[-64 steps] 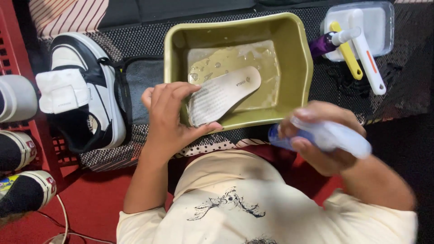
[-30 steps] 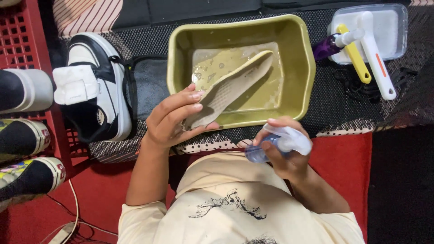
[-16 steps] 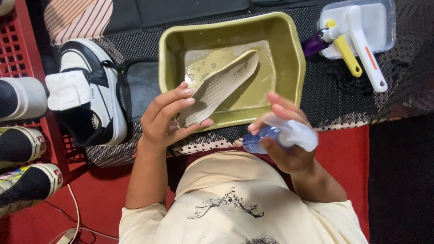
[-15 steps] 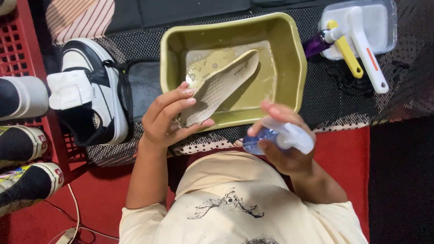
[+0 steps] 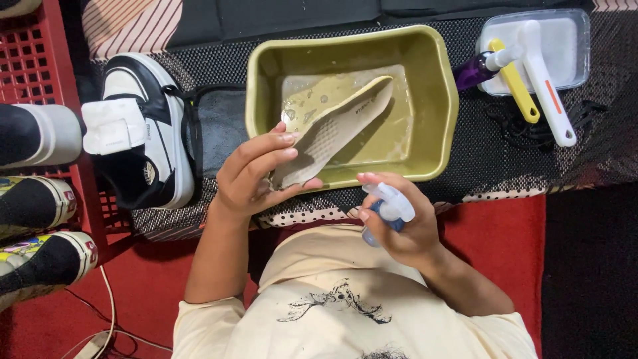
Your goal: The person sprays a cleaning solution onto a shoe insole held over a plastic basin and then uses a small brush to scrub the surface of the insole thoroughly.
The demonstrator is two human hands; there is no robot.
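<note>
My left hand (image 5: 256,174) grips the heel end of a pale shoe insole (image 5: 335,126), holding it tilted over an olive-green plastic basin (image 5: 438,100) with soapy water at its bottom. My right hand (image 5: 402,226) is closed around a small spray bottle (image 5: 391,207) with a white trigger head, its nozzle turned toward the insole, just in front of the basin's near rim.
A black-and-white sneaker (image 5: 143,133) lies left of the basin on a dark mesh mat. A clear tray (image 5: 565,40) with a white-handled brush (image 5: 546,83), a yellow brush and a purple bottle stands at the right. A red rack (image 5: 40,60) holds more shoes at the left.
My right hand has brought the spray bottle from the right in toward the insole and turned it upright. My left hand has tilted the insole on edge over the basin.
</note>
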